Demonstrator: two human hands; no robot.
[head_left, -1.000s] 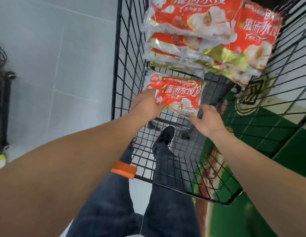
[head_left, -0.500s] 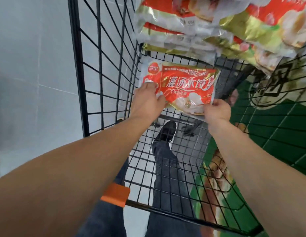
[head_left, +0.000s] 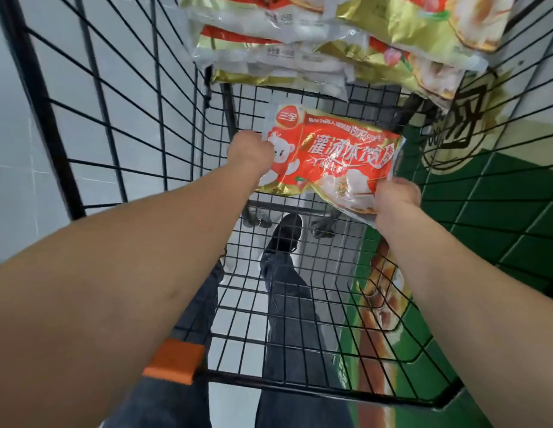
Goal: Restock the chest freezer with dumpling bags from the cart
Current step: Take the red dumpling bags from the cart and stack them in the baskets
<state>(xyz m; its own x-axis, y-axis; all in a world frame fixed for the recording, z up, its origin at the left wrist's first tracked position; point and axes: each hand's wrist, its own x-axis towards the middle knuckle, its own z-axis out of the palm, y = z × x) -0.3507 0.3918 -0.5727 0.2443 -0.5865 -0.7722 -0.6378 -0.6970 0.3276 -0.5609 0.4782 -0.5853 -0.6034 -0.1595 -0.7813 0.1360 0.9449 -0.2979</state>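
Note:
A red and gold dumpling bag (head_left: 330,152) is held inside the black wire cart (head_left: 93,97), just above the cart's mesh floor. My left hand (head_left: 250,151) grips the bag's left edge. My right hand (head_left: 397,197) grips its lower right corner. Both arms reach in over the cart's near rim. A stack of several more dumpling bags (head_left: 324,47) fills the far end of the cart, above and beyond the held bag.
The cart's wire sides rise left and right of my arms. An orange handle piece (head_left: 173,361) sits on the near rim. Below the mesh I see my legs and a black shoe (head_left: 284,233). Grey floor tiles lie left; a green printed panel (head_left: 485,211) stands right.
Both hands went from resting on the bag to gripping its edges. The bag now sits a little clear of the stack, and the view has moved closer into the cart.

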